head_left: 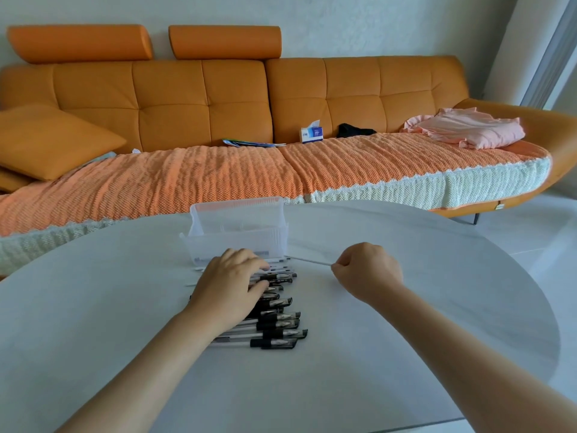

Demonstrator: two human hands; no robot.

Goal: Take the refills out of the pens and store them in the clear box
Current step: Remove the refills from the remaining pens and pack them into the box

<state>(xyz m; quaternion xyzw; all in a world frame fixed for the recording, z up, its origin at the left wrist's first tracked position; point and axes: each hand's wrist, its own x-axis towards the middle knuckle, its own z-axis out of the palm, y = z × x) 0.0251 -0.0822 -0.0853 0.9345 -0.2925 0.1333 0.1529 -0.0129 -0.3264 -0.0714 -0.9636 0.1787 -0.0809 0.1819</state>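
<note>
Both hands worked over the white worktop (406, 307). Left hand (231, 289) lay palm-down, fingers spread, on a row of pens (274, 320), gripping none that could be seen. Right hand (368, 270) was pinched shut on one thin refill (309, 260), its long axis running left-right, the free end pointing left toward the clear box (237, 232). Roughly ten pens lay side by side, black grips to the right; the hand hid some. One clear box stood just behind them.

Orange sofa (237, 98) against pale wall (343, 23); perhaps a window (552, 57) right.
</note>
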